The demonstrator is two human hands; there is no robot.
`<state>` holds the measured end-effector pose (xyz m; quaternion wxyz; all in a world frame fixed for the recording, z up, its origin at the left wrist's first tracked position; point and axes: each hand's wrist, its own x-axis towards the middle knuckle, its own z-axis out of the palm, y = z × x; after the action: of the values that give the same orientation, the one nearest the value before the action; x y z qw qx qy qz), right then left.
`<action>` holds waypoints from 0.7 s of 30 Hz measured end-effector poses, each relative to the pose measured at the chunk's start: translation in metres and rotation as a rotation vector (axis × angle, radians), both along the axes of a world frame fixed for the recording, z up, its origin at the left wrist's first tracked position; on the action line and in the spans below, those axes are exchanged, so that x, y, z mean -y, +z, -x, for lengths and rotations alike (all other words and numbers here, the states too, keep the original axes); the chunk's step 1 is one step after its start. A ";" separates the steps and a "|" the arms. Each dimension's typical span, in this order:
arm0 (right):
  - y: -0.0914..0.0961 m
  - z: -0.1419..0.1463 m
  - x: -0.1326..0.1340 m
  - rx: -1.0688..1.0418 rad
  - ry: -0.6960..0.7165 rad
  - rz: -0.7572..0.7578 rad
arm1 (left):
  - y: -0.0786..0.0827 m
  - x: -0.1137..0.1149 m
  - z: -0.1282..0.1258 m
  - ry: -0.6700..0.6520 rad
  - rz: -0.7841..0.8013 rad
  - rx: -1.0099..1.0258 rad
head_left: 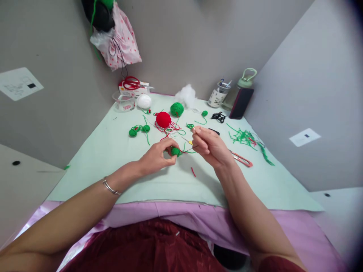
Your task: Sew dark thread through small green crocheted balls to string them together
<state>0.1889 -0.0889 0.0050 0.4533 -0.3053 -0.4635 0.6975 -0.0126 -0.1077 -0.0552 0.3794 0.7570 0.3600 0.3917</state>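
Pinching a small green crochet piece just above the counter, the left hand is closed on it; just beside, the right hand grips a thin tool; red snips lie near its wrist.

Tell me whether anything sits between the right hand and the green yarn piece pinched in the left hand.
Nothing solid. The left hand pinches the green yarn piece; the right hand, gripping a thin tool, is close beside it, with only thin yarn strands crossing the gap.
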 end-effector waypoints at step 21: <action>-0.016 0.012 0.008 0.339 -0.054 -0.284 | 0.003 -0.007 0.006 0.028 0.283 0.391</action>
<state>0.1772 -0.0970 -0.0109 0.4259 -0.3634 -0.6184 0.5515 -0.0185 -0.1005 -0.0519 0.5386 0.6011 0.3414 0.4817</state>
